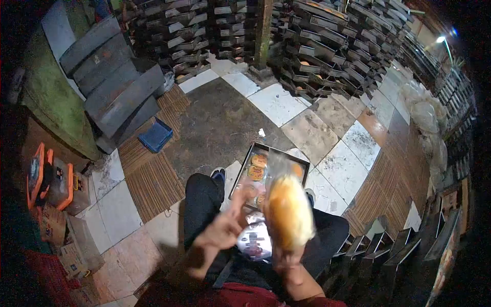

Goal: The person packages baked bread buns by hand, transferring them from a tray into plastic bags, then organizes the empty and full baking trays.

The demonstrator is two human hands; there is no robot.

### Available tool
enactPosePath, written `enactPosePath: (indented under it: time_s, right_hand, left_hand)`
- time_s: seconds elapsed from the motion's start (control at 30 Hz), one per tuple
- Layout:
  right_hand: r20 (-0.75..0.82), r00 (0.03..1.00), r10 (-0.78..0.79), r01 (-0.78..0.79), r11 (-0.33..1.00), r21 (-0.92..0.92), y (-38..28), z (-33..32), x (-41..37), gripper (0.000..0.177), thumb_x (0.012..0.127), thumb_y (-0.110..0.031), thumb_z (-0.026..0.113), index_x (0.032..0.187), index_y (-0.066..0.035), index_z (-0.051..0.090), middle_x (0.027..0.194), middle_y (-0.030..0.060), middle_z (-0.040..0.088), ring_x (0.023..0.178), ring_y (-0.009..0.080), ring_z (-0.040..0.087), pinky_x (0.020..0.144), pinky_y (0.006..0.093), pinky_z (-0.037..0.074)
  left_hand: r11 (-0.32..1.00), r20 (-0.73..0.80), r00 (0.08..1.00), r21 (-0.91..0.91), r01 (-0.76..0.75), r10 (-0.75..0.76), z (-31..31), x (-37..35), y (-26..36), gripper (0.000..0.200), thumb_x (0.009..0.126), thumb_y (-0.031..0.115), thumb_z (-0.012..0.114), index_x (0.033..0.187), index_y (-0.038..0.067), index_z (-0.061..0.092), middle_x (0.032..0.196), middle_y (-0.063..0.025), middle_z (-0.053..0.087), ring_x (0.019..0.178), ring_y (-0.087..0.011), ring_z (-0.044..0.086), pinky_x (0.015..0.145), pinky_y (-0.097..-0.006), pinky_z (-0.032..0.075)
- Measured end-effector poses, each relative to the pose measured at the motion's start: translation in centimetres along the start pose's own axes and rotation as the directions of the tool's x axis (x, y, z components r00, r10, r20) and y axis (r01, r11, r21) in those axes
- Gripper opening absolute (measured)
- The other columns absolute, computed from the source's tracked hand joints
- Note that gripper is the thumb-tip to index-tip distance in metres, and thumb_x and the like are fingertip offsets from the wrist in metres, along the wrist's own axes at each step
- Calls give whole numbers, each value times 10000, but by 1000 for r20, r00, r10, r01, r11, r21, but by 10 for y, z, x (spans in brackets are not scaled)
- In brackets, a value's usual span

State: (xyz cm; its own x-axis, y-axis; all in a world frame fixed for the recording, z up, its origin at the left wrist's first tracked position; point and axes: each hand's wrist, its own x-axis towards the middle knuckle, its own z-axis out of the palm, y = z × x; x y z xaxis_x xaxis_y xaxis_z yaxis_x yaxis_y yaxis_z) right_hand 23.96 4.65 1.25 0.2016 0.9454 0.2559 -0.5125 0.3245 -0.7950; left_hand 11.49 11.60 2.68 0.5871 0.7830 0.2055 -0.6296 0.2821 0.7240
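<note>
My right hand grips a large golden-brown bread bun from below, holding it up over my lap. The bun is blurred by motion. My left hand is to the left of it, apart from the bun, with its fingers stretched out and somewhat smeared. Between my hands, a shiny printed plastic packet lies in my lap. Just beyond is a dark rectangular tray on the floor, holding several round flat breads with printed marks. A hazy, see-through patch above the bun hides part of the tray.
Dark metal trays are stacked high at the back, and more lean at the left. A blue crate sits on the tiled floor. Orange-edged boxes stand at far left, and a metal rack at lower right.
</note>
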Motion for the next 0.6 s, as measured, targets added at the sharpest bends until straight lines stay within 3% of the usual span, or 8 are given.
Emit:
enactPosePath:
  time_s: [0.03,0.1,0.13,0.17,0.27,0.4,0.53,0.6]
  right_hand:
    - [151,981,-120,135,986,-99,19,-6,-4,1167,527,-554,761,1333,24,146,1259,229,322,1187,380,337,970,420,317]
    - [494,844,-208,502,631,-592,19,11,16,1141,524,-566,749,1310,35,180,1269,263,283,1178,440,315,960,458,306]
    - [557,829,55,505,353,-787,-8,17,27,1111,536,-564,741,1295,41,200,1271,280,264,1170,465,308,955,476,302]
    - [496,866,60,420,449,-788,-20,26,31,944,604,-494,723,1241,51,289,1223,288,321,1132,473,341,952,496,302]
    - [574,803,163,521,277,-807,-52,43,31,789,636,-410,718,1181,51,382,1168,272,396,1102,438,383,960,495,296]
    - [452,892,-27,452,16,-892,-13,27,35,375,597,-136,724,883,-6,521,878,151,500,841,319,472,681,416,382]
    - [773,605,193,573,568,-590,-54,57,-10,204,631,-83,705,708,-55,518,769,113,499,664,271,467,576,351,341]
    - [661,744,99,535,505,-678,-64,46,-2,206,682,-112,688,809,-16,557,822,110,529,755,247,513,653,321,387]
  left_hand:
    - [918,-155,984,-372,-140,87,11,12,24,986,691,137,723,1393,153,31,1400,-121,176,1266,-288,258,980,-419,328]
    - [989,-179,973,-2,-147,145,16,16,16,831,733,241,683,1373,130,164,1352,-110,270,1210,-239,333,953,-401,360]
    - [984,-265,960,174,-43,89,14,12,2,777,748,266,669,1359,123,211,1320,-104,324,1176,-220,374,938,-377,381]
    - [1000,-482,876,15,-4,11,16,15,-6,674,784,334,624,1319,120,275,1210,-86,437,1063,-190,469,875,-312,431]
    - [866,-467,847,-500,-19,-252,-9,11,1,524,840,477,486,1171,73,444,1076,-103,541,957,-231,550,802,-334,480]
    - [814,-549,776,-575,-81,-310,-18,18,-12,573,812,545,480,1126,66,477,1046,-124,556,930,-246,567,798,-368,483]
    - [895,-669,708,-429,-119,-226,-33,23,0,656,793,578,474,1172,46,415,1068,-192,530,945,-331,552,819,-457,467]
    - [901,-626,771,-393,-186,-114,-28,22,20,698,804,592,437,1249,62,345,1133,-193,473,1030,-328,510,821,-506,463]
